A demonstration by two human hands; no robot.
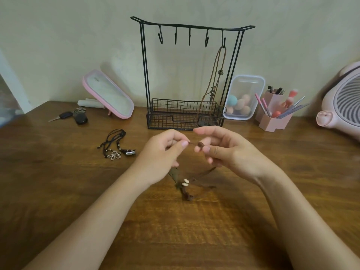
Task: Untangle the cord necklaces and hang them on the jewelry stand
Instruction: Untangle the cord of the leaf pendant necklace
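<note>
A black wire jewelry stand [191,27] with several hooks and a mesh basket stands at the back of the wooden table. One brown cord necklace [215,78] hangs from its rightmost hook. My left hand [165,152] and my right hand [224,151] pinch a brown cord necklace [187,184] just above the table, a knot between the fingertips. Its pendant with pale beads trails on the wood below my hands. A tangle of black cord necklaces [116,145] with a metal flower pendant lies to the left.
A pink-framed mirror [109,94] leans at the back left, with keys [76,115] in front of it. Right of the stand sit a clear box of makeup sponges [243,98], a pink brush holder [272,112] and a pink fan [342,102].
</note>
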